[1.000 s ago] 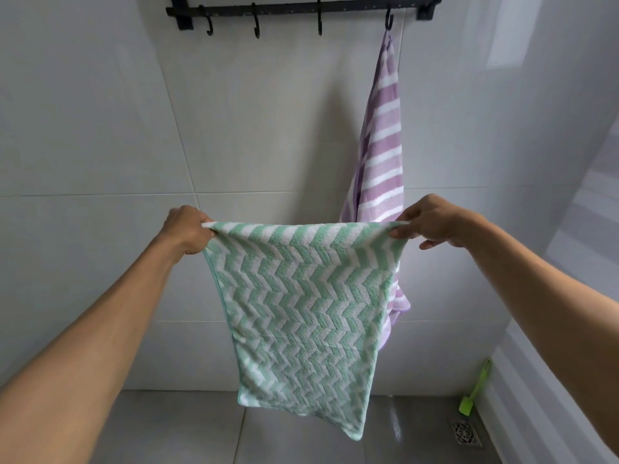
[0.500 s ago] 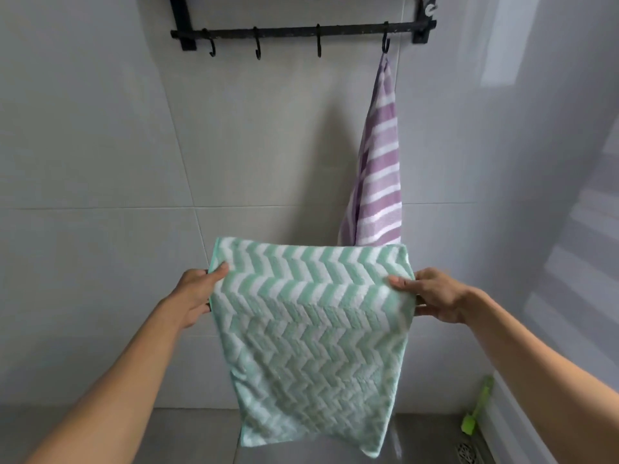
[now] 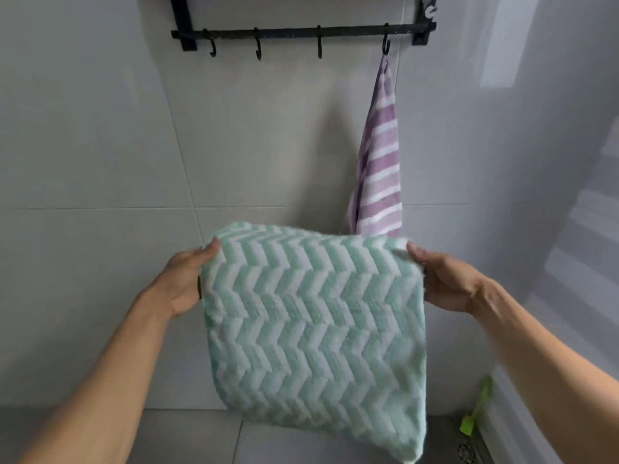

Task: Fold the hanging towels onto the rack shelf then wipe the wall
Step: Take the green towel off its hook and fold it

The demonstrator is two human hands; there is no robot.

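**Green chevron towel held out between both hands below the hook rack**

Head view: The person holds a mint-green and white chevron-patterned terry towel out in front of the body, in the air, below and in front of the black metal wall rack with hooks. The towel looks doubled over, its rounded top edge running between the two hands and its lower part hanging down toward the grey tiled floor, with the bottom right corner lowest. The left hand grips the towel's upper left edge: the thumb lies on the near face of the cloth, and the fingers are curled round behind it, out of sight. The right hand grips the upper right edge in the same way, thumb on the near side, fingers hidden behind the fabric. Both bare forearms reach in from the lower corners of the view.

Behind the green towel, a purple and white striped towel hangs from the rightmost hook of the rack, draped down against the pale grey tiled wall; its lower end is hidden by the green towel. The three other hooks on the rail carry nothing. At the lower right, near the wall's foot, a bright green plastic tool leans, beside a metal floor drain.
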